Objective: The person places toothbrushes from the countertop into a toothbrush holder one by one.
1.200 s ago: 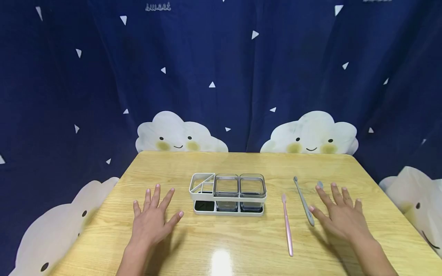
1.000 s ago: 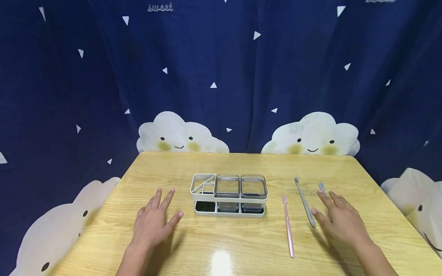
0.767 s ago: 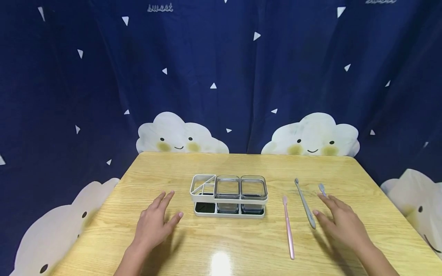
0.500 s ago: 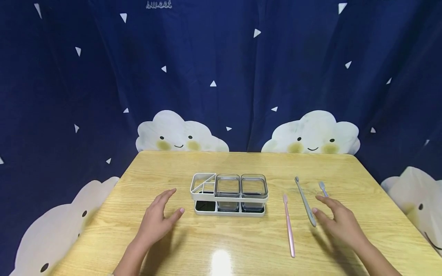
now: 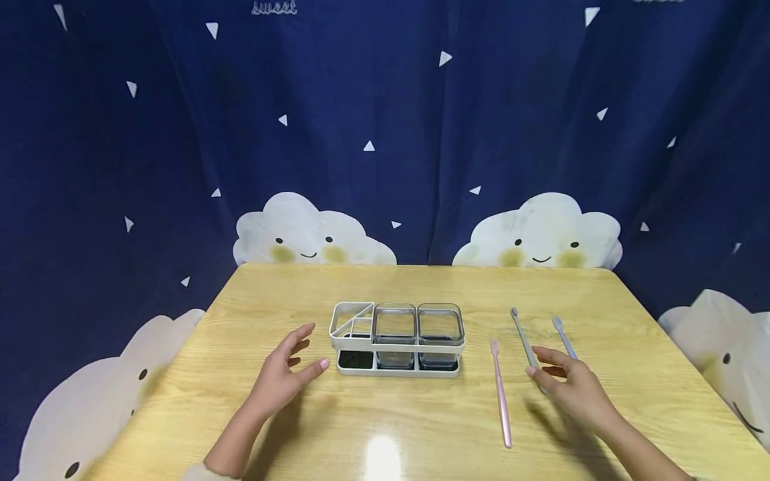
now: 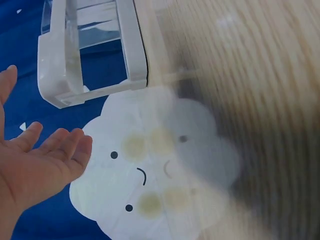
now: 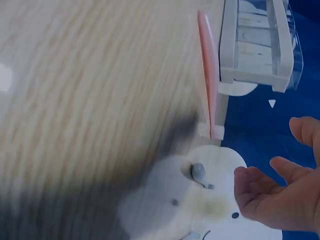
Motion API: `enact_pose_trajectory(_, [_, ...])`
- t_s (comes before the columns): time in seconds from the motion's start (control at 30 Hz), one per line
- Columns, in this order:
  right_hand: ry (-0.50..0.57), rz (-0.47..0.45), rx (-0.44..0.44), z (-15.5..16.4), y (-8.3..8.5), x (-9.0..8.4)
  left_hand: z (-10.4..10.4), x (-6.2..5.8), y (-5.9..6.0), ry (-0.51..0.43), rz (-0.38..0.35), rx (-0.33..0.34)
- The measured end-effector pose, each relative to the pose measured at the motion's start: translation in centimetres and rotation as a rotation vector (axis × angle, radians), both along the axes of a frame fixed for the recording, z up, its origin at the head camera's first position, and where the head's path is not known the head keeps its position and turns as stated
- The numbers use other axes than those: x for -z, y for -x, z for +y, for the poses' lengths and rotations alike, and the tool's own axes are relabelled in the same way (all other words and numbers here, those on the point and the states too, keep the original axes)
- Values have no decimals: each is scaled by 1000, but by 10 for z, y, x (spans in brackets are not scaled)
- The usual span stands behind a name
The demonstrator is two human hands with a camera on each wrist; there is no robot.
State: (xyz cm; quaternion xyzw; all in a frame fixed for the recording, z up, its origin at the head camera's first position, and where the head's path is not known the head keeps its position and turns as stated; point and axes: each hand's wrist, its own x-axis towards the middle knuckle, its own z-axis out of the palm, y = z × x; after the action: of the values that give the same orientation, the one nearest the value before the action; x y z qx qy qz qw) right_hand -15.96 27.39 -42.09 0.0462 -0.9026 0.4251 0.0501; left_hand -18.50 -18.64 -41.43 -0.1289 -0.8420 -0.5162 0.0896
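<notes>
step: grey toothbrush being reached for, I'd guess | right hand loosely spread, nothing held | left hand relaxed, empty, beside holder | next: handle needs to be pinched, probably

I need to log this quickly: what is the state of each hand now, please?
Left hand: open, holds nothing, beside the white rack.
Right hand: open, holds nothing, over the grey toothbrush.
</notes>
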Motion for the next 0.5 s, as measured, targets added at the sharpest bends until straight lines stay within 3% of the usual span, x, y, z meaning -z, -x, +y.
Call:
enact_pose_trajectory(0.07, [35, -4, 10, -3, 1, 1, 3, -8, -2, -28, -14, 14])
enact_pose_trajectory(0.17, [105, -47, 20, -7, 3, 2, 2, -7, 1, -69, -23, 35])
enact_pose_trajectory(0.3, [160, -106, 43, -10, 3, 4, -2, 7, 12, -98, -22, 59])
enact_pose_trajectory(0.5, [239, -169, 67, -14, 5, 9, -2, 12, 22, -147, -55, 80])
